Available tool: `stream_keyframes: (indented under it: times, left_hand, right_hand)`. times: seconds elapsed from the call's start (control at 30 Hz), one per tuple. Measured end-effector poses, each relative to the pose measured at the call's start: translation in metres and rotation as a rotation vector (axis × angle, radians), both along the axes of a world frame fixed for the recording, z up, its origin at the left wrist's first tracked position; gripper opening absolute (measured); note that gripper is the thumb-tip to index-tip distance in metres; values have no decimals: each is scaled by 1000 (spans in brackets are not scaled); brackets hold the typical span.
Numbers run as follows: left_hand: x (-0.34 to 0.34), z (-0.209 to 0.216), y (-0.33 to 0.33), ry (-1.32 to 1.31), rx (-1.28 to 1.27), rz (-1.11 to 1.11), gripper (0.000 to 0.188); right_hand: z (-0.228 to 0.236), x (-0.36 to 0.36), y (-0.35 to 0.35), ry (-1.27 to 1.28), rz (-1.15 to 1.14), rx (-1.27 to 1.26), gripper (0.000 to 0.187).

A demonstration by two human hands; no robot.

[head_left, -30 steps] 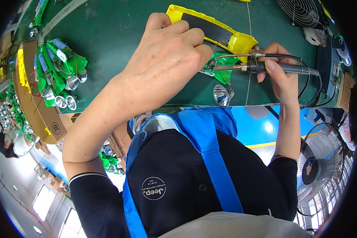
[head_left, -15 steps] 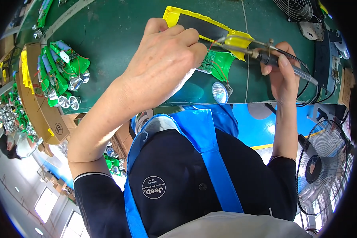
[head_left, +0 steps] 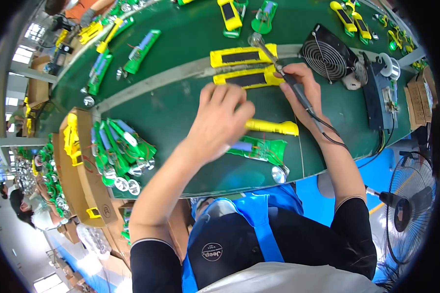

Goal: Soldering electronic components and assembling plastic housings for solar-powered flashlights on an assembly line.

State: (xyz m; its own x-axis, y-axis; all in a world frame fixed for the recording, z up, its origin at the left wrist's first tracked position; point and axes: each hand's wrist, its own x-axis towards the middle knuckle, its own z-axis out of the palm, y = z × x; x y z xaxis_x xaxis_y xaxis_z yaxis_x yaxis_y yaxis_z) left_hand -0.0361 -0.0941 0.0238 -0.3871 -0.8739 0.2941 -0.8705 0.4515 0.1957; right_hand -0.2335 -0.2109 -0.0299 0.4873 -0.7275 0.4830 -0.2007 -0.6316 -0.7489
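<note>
My right hand (head_left: 303,88) is closed round the dark handle of a soldering iron (head_left: 300,95), its metal front end pointing up and left over two yellow casings (head_left: 244,56) with dark panels. My left hand (head_left: 222,117) is bent and slightly blurred, its fingertips hidden. Beside it a yellow casing part (head_left: 276,127) runs out from behind the hand; whether I grip it cannot be seen. Just nearer lies an opened green flashlight housing (head_left: 266,150) with a circuit board, a blue cell and thin wires. Its round silver reflector (head_left: 279,174) sits at the table's near edge.
Several green flashlight assemblies (head_left: 117,151) are piled at left, beside a cardboard box (head_left: 90,180). A black fan (head_left: 325,56) and a dark box-shaped unit (head_left: 380,97) stand at right. More green and yellow parts are spread across the far side. A co-worker's hand shows at upper left.
The view has shifted, showing more of the far table. My right hand has raised the soldering iron away from the green housing toward the far casings. The nearer yellow casing part now sits lower and tilted.
</note>
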Motion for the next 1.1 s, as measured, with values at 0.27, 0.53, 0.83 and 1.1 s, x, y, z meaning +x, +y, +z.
stream_keyframes:
  times: [0.27, 0.53, 0.83, 1.1]
  left_hand:
    - [22, -35, 78, 150, 67, 43, 46]
    - [95, -16, -49, 450, -193, 692, 47]
    - [100, -28, -181, 81, -578, 546, 29]
    - [-27, -22, -311, -87, 159, 340, 56]
  right_hand:
    - [-15, -14, 9, -69, 16, 69, 29]
    - [-24, -42, 34, -197, 51, 43, 32]
    - [-19, -54, 33, -217, 22, 145, 30]
    - [-16, -59, 25, -175, 28, 84, 31]
